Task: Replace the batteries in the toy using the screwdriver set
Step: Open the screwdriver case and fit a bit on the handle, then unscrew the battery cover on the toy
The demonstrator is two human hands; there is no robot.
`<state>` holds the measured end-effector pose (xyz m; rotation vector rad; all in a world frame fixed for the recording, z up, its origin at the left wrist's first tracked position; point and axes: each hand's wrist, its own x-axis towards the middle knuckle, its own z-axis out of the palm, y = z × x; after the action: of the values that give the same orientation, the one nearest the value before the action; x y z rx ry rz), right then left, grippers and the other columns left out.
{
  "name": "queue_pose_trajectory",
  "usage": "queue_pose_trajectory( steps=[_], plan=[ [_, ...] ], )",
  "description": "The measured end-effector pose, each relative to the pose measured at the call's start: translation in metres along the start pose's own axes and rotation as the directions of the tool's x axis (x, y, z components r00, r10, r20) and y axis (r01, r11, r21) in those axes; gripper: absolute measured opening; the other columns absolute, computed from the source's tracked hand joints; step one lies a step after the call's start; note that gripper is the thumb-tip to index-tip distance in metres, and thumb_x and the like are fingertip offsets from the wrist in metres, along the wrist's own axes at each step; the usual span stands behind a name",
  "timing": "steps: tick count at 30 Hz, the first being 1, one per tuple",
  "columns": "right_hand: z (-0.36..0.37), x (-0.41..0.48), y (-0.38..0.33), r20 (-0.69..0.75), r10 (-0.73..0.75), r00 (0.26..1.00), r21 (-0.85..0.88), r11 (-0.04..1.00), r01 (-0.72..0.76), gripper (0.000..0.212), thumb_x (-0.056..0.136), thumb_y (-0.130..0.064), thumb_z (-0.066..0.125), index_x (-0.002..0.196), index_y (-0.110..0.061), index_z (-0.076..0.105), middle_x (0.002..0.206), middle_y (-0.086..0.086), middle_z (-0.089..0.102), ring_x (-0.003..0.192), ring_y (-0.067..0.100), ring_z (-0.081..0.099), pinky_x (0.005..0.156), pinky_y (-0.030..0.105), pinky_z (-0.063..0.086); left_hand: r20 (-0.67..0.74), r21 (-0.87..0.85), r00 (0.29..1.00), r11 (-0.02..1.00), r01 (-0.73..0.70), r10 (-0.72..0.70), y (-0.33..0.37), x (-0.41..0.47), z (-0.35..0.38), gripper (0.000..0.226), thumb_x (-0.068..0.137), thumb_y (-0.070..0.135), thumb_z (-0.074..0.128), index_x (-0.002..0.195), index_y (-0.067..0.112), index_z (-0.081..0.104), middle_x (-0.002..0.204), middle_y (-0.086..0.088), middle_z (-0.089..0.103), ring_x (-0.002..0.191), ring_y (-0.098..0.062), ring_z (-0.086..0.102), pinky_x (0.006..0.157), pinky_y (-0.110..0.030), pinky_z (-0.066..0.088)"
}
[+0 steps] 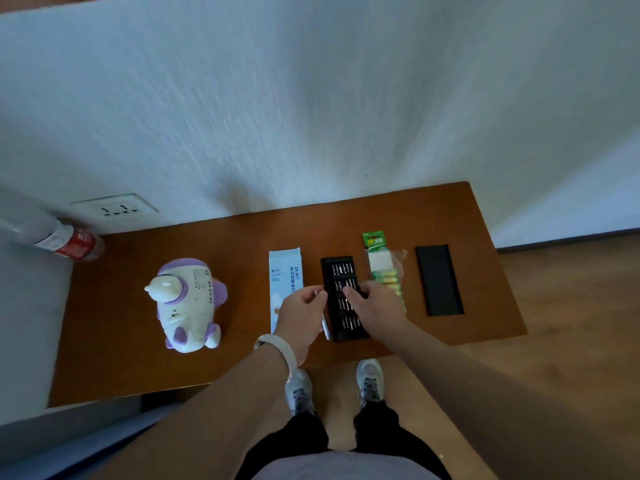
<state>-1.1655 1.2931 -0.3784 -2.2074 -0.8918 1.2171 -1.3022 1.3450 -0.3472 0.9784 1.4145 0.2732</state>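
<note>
A white and purple toy (pixel 187 303) lies on the brown table (pixel 138 341) at the left. The black bit tray (pixel 341 271) of the screwdriver set lies in the middle, with several bits in rows. My left hand (pixel 302 315) grips the silver screwdriver handle (pixel 325 329) beside the tray's left edge. My right hand (pixel 375 306) hovers over the tray, its thumb and fingers curled down onto the bits. A green battery pack (pixel 379 258) lies just right of the tray, partly hidden by my right hand.
The set's light blue box (pixel 282 275) lies left of the tray and its black sleeve (pixel 438 280) at the far right. A bottle with a red label (pixel 74 247) lies at the back left by a wall socket (pixel 116 206). My shoes stand below the table's front edge.
</note>
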Motion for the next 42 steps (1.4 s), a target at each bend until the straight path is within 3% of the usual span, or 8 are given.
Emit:
queue_pose_trajectory(
  steps=[7, 15, 22, 24, 27, 30, 35, 42],
  plan=[
    [0.021, 0.016, 0.011, -0.083, -0.048, 0.995, -0.083, 0.996, 0.041, 0.033, 0.099, -0.04, 0.05, 0.093, -0.011, 0.065, 0.089, 0.009, 0.064, 0.071, 0.021, 0.062, 0.059, 0.035, 0.054, -0.078, 0.019, 0.997, 1.0, 0.023, -0.022, -0.015, 0.022, 0.01, 0.021, 0.103, 0.019, 0.05, 0.097, 0.028, 0.068, 0.101, -0.001, 0.073, 0.098, -0.021, 0.069, 0.09, -0.047, 0.058],
    [0.027, 0.023, 0.003, -0.105, -0.056, 0.993, -0.294, 0.955, 0.023, 0.032, 0.101, -0.035, 0.046, 0.105, -0.006, 0.057, 0.106, 0.009, 0.05, 0.094, 0.026, 0.053, 0.081, 0.034, 0.044, -0.122, 0.133, 0.992, 0.99, 0.037, -0.021, -0.015, 0.038, 0.017, 0.017, 0.103, 0.023, 0.049, 0.103, 0.026, 0.066, 0.094, 0.004, 0.067, 0.096, -0.022, 0.066, 0.09, -0.049, 0.057],
    [0.015, 0.018, -0.001, -0.114, -0.057, 0.992, -0.254, 0.967, 0.027, 0.026, 0.103, -0.018, 0.038, 0.106, -0.004, 0.059, 0.105, 0.009, 0.052, 0.089, 0.023, 0.053, 0.08, 0.031, 0.046, -0.115, 0.235, 0.99, 0.97, -0.057, 0.086, -0.005, 0.037, 0.011, 0.019, 0.104, 0.02, 0.046, 0.111, 0.022, 0.064, 0.102, 0.004, 0.065, 0.093, -0.013, 0.059, 0.065, -0.019, 0.044],
    [0.009, 0.014, -0.001, -0.118, -0.053, 0.992, -0.242, 0.97, 0.023, 0.028, 0.103, -0.018, 0.036, 0.09, -0.008, 0.059, 0.093, 0.006, 0.053, 0.076, 0.018, 0.049, 0.063, 0.027, 0.042, -0.105, 0.23, 0.99, 0.971, -0.068, 0.094, -0.001, 0.032, 0.007, 0.024, 0.105, 0.021, 0.046, 0.12, 0.015, 0.064, 0.107, 0.0, 0.067, 0.098, -0.016, 0.062, 0.066, -0.019, 0.045],
    [-0.003, 0.003, -0.005, -0.114, -0.094, 0.989, -0.152, 0.985, 0.077, 0.033, 0.101, -0.014, 0.038, 0.077, -0.005, 0.058, 0.078, 0.015, 0.063, 0.061, 0.023, 0.052, 0.046, 0.025, 0.035, -0.051, 0.158, 0.994, 0.984, -0.085, 0.094, 0.007, 0.024, 0.0, 0.027, 0.105, 0.02, 0.047, 0.127, 0.015, 0.061, 0.107, 0.0, 0.069, 0.097, -0.014, 0.065, 0.08, -0.028, 0.055],
    [-0.021, -0.014, -0.015, -0.137, -0.13, 0.982, -0.064, 0.991, 0.122, 0.021, 0.1, -0.013, 0.045, 0.097, -0.013, 0.065, 0.079, -0.001, 0.064, 0.059, 0.011, 0.056, 0.048, 0.021, 0.042, 0.01, 0.103, 0.994, 0.989, -0.11, 0.11, 0.017, 0.012, -0.009, 0.029, 0.104, 0.02, 0.049, 0.131, 0.017, 0.06, 0.107, 0.0, 0.071, 0.101, -0.014, 0.067, 0.096, -0.04, 0.055],
    [-0.045, -0.032, -0.031, -0.184, -0.107, 0.977, 0.102, 0.987, 0.127, 0.03, 0.097, -0.018, 0.056, 0.126, -0.024, 0.057, 0.089, -0.006, 0.064, 0.068, 0.006, 0.059, 0.053, 0.018, 0.046, 0.084, 0.122, 0.966, 0.96, -0.252, 0.243, 0.044, -0.013, -0.023, 0.027, 0.104, 0.022, 0.049, 0.128, 0.023, 0.061, 0.103, 0.005, 0.074, 0.092, -0.007, 0.071, 0.085, -0.027, 0.056],
    [-0.08, -0.071, -0.075, -0.188, -0.077, 0.979, 0.443, 0.883, 0.155, 0.025, 0.088, -0.016, 0.071, 0.112, -0.015, 0.065, 0.09, -0.001, 0.073, 0.083, 0.012, 0.072, 0.079, 0.032, 0.06, 0.157, 0.151, 0.887, 0.876, -0.457, 0.435, 0.096, -0.052, -0.028, 0.009, 0.098, 0.02, 0.061, 0.106, 0.018, 0.063, 0.091, 0.004, 0.077, 0.084, -0.013, 0.074, 0.086, -0.037, 0.058]
  ],
)
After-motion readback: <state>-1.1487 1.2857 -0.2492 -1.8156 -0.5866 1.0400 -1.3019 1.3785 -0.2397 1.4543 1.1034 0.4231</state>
